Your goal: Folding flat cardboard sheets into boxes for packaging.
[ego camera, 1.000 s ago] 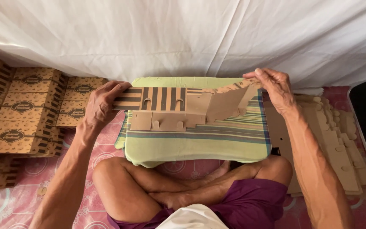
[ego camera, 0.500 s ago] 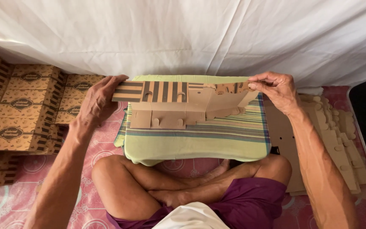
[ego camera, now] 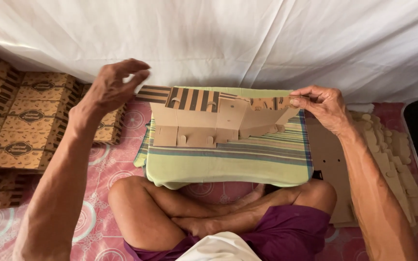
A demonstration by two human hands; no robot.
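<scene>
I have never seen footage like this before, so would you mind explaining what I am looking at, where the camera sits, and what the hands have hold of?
There is no machine here: a person sits cross-legged on a pink patterned floor mat, and the one camera is worn on their head, looking down at their own bare hands. In front of the knees is a low surface covered with a green striped cloth. On it stands a flat cardboard box blank, brown with dark stripes, partly folded up. The right hand pinches its right end. The left hand hovers open just above its left end, not gripping. Finished boxes are stacked on the left, unfolded blanks are piled on the right, and a white sheet hangs behind.
</scene>
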